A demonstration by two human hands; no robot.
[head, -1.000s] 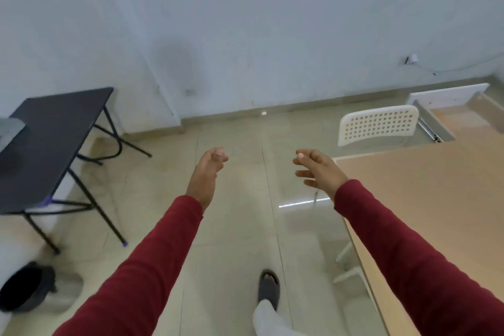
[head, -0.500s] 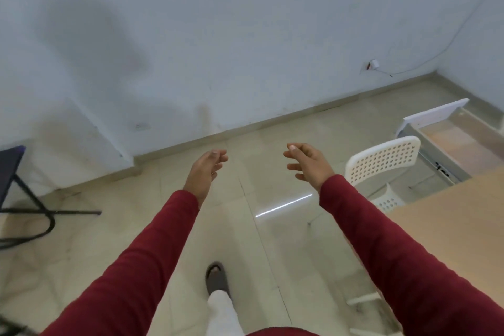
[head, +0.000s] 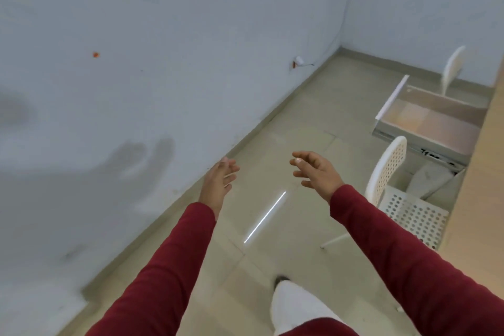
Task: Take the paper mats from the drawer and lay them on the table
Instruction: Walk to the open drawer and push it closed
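Left hand [head: 218,184] and right hand [head: 316,172]: both raised over the floor [head: 286,123], fingers loosely spread, holding nothing. Drawer [head: 425,123]: pulled open from the surface [head: 480,199] at right, beyond a white chair [head: 395,191]. Mats inside cannot be distinguished

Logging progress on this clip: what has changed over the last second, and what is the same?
The view has swung right: the dark folding table and black bin have left the frame, and the open drawer with pale mats now shows more fully beyond the white perforated chair. Nothing was taken or released. The left hand and right hand stay raised, open and empty.
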